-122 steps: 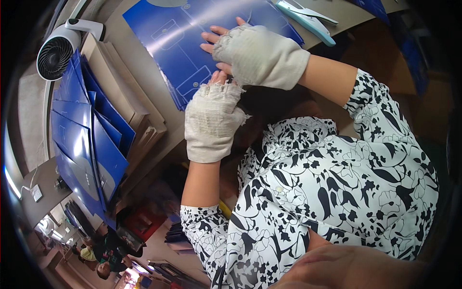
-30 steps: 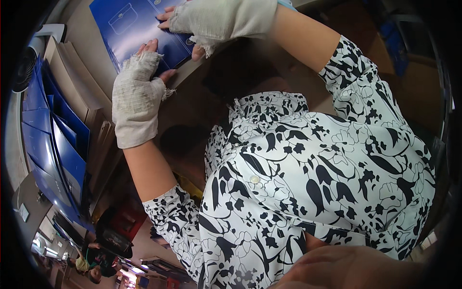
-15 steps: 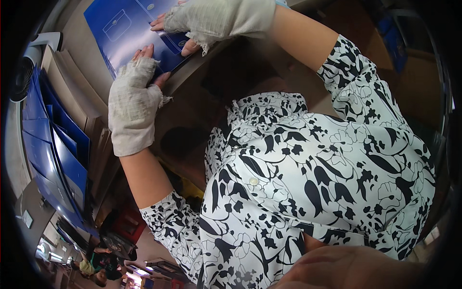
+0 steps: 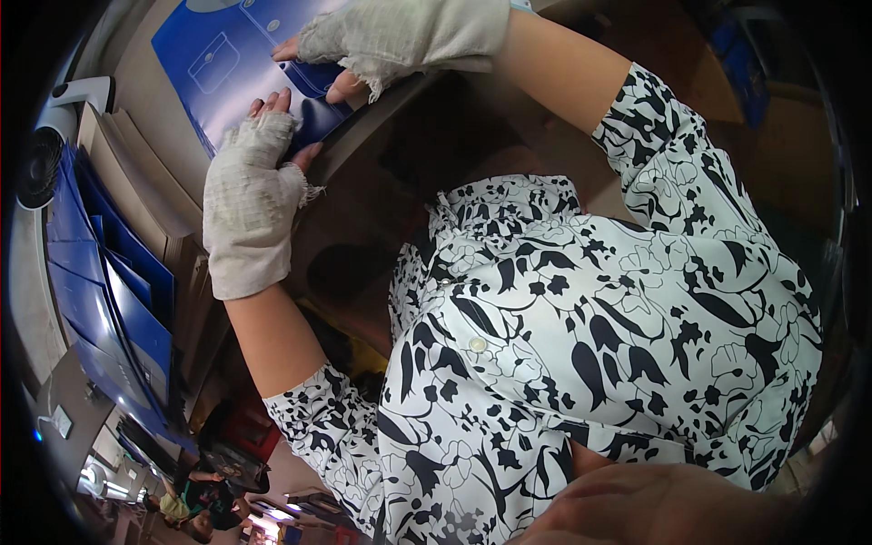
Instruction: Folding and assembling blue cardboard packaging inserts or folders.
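A glossy blue printed sheet (image 4: 186, 56) lies on the table top at the upper left, with pale outlines of a pocket and buttons on it. My left hand (image 4: 254, 186), in a frayed whitish fingerless glove, rests at the sheet's near edge. Its fingers stretch forward onto the surface and the thumb stands apart. Farther right, my right hand (image 4: 400, 41) wears a similar glove and lies across the sheet. Its fingers reach left over the blue surface, thumb spread toward the near edge. Part of the sheet is hidden beneath this hand.
Blue glossy folded pieces (image 4: 118, 300) stand stacked at the left, beside upright brown boards (image 4: 145, 173). A small fan (image 4: 41, 168) is at the far left. Another person (image 4: 204, 495) shows in the lower left background. The table edge (image 4: 363, 123) runs just below my hands.
My right hand has shifted slightly left across the sheet. My left hand stays nearly in place on it. The whole view has tilted a little.
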`<act>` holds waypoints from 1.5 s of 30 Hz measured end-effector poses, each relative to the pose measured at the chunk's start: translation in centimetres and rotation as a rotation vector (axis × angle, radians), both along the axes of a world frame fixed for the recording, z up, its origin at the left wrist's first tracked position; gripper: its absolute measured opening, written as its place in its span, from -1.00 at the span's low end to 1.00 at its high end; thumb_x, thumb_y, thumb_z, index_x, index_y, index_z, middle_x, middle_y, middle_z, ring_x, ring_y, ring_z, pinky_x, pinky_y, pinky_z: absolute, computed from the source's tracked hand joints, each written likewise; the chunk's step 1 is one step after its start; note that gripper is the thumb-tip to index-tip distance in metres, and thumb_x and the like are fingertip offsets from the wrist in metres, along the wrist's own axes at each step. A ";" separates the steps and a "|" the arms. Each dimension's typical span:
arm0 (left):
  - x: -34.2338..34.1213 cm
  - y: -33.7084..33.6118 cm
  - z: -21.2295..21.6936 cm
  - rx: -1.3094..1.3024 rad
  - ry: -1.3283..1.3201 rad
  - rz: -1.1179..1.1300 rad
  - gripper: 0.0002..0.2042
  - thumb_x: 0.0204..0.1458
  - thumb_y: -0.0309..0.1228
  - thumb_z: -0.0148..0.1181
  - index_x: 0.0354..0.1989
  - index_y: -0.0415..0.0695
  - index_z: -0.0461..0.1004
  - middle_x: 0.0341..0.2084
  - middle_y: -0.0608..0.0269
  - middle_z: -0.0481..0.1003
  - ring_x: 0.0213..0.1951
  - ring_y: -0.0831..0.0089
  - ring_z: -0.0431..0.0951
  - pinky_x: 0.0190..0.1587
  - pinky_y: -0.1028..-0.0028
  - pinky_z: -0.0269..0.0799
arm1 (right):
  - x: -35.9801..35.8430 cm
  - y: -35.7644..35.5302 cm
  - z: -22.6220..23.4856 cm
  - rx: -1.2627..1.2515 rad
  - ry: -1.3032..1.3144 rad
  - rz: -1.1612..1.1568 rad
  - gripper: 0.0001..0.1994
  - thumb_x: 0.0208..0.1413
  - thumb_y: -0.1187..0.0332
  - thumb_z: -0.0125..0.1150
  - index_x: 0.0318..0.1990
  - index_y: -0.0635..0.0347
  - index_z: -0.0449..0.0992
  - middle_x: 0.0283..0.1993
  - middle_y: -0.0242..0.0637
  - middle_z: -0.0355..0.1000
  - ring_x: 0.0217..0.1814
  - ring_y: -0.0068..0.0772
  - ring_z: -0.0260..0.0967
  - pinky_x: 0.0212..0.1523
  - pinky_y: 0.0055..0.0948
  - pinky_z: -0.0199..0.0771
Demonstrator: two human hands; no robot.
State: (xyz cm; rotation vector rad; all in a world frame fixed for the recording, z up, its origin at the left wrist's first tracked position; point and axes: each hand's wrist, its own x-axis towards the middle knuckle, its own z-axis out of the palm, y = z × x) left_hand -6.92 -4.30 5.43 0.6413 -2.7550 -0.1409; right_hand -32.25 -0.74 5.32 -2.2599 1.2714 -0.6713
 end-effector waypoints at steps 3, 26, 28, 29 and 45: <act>-1.4 0.4 0.1 -0.029 0.000 -0.006 -0.36 -0.19 -0.34 0.42 0.17 -0.12 0.39 0.06 0.07 0.47 0.13 0.13 0.43 0.15 0.28 0.34 | -0.8 -0.5 -1.6 -0.107 0.012 -0.018 -0.31 0.01 0.08 0.34 0.23 0.31 0.30 0.03 0.11 0.45 0.00 0.02 0.46 -0.02 -0.25 0.46; -1.4 0.7 0.6 0.106 0.045 0.076 -0.27 -0.27 -0.41 0.47 0.22 -0.05 0.36 -0.01 0.01 0.49 -0.01 0.10 0.50 0.04 0.29 0.43 | -0.7 -0.6 -2.0 -0.270 -0.033 0.068 -0.31 0.00 0.06 0.35 0.20 0.33 0.32 0.08 0.09 0.43 0.13 0.00 0.38 0.13 -0.26 0.37; -1.1 0.7 0.4 0.017 -0.012 0.106 -0.27 -0.25 -0.38 0.46 0.23 -0.04 0.35 -0.01 0.00 0.49 0.00 0.10 0.50 0.05 0.28 0.42 | -0.3 -1.3 -2.9 -0.304 -0.027 0.089 -0.30 -0.02 0.07 0.36 0.20 0.34 0.32 0.08 0.10 0.43 0.13 0.00 0.39 0.13 -0.27 0.38; -0.9 0.7 0.4 0.018 -0.015 0.115 -0.27 -0.25 -0.38 0.46 0.23 -0.04 0.35 -0.01 0.00 0.49 0.00 0.10 0.50 0.05 0.28 0.42 | 0.0 -1.7 -3.3 -0.291 -0.077 0.095 -0.30 -0.03 0.08 0.37 0.19 0.34 0.32 0.07 0.10 0.43 0.11 0.00 0.40 0.12 -0.26 0.38; -2.4 0.4 0.3 0.161 0.038 0.101 -0.25 -0.23 -0.41 0.45 0.26 -0.02 0.31 -0.08 -0.02 0.51 -0.07 0.09 0.52 -0.02 0.28 0.46 | -1.1 -1.5 -3.1 -0.258 -0.144 0.119 -0.33 -0.06 0.17 0.41 0.17 0.34 0.33 0.04 0.07 0.45 0.08 -0.02 0.41 0.08 -0.28 0.40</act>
